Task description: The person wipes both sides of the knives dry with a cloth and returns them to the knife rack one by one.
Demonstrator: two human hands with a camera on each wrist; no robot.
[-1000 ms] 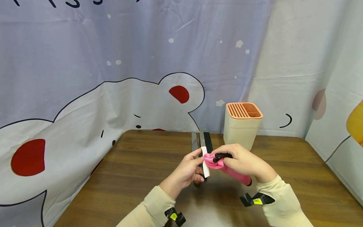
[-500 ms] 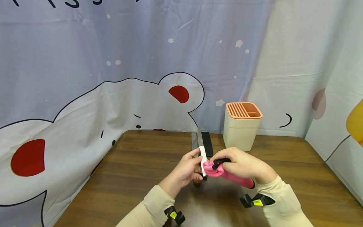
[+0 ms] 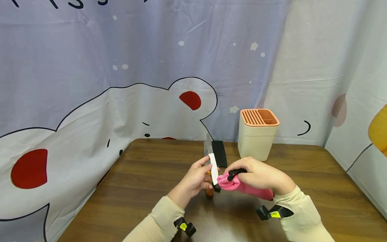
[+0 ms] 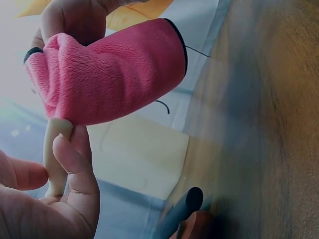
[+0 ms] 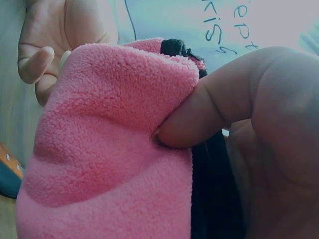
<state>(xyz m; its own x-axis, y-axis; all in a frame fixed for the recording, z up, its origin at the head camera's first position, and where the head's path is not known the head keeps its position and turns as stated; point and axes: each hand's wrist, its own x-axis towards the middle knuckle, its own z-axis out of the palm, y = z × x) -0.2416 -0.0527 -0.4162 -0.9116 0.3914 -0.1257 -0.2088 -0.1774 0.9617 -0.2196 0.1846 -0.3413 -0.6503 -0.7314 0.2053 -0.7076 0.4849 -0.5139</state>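
Note:
My left hand [image 3: 195, 179] grips a knife by its white handle [image 3: 213, 168], the blade [image 3: 209, 144] pointing toward the back of the table. In my right hand [image 3: 260, 174] is a folded pink cloth [image 3: 248, 188] with black edging, pinched between thumb and fingers. The cloth [image 4: 114, 74] meets the butt of the handle [image 4: 56, 159] in the left wrist view. Close up in the right wrist view, the thumb presses into the fluffy cloth [image 5: 109, 129]. Beneath the left hand lie other knives, one with a brown handle [image 3: 209, 192] and one with a black handle end [image 3: 216, 187].
A cream knife block [image 3: 257, 143] with an orange slotted top stands at the back right of the wooden table [image 3: 151, 168]. A wide black blade [image 3: 219, 153] lies to its left. A printed curtain [image 3: 145, 50] hangs behind the table.
The white-handled knife has shifted left and slightly turned in the left hand, uncovering more of the black blade. The right hand and cloth have moved slightly down, staying at the handle's lower end.

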